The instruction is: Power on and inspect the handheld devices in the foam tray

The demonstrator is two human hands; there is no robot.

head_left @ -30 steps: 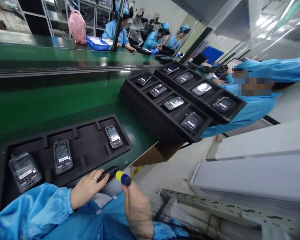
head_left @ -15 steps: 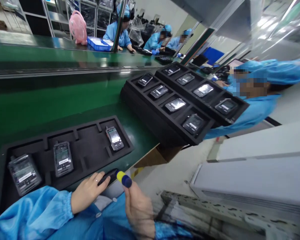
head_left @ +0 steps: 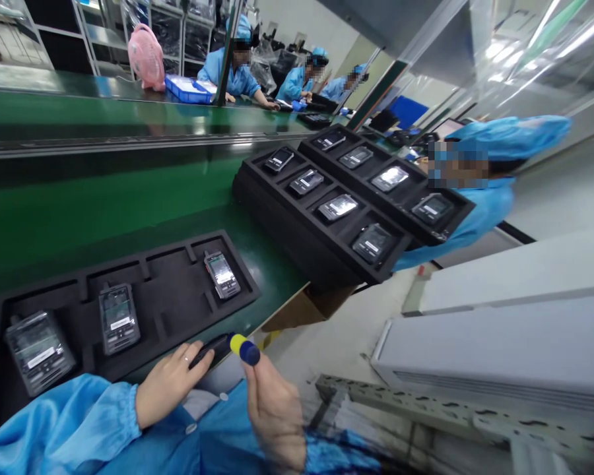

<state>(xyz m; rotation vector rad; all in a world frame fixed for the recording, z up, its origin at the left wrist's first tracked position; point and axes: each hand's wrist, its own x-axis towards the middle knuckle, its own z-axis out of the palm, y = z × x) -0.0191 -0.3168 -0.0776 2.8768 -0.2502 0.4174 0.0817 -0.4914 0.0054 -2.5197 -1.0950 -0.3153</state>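
My left hand is closed around a small black device at the near edge of the green belt. My right hand grips a screwdriver with a yellow and blue handle, whose tip meets the end of that device. Just beyond my hands lies a black foam tray holding three handsets in its slots, two of them in clear bags.
Two stacked black foam trays with several bagged handsets sit to the right on the belt. A co-worker in a blue gown sits beside them. More workers, a blue bin and a pink fan are across the line. A white unit stands at right.
My hands keep their grip on the device and the screwdriver and have hardly moved. The view has shifted a little, so the trays and the co-worker sit further left.
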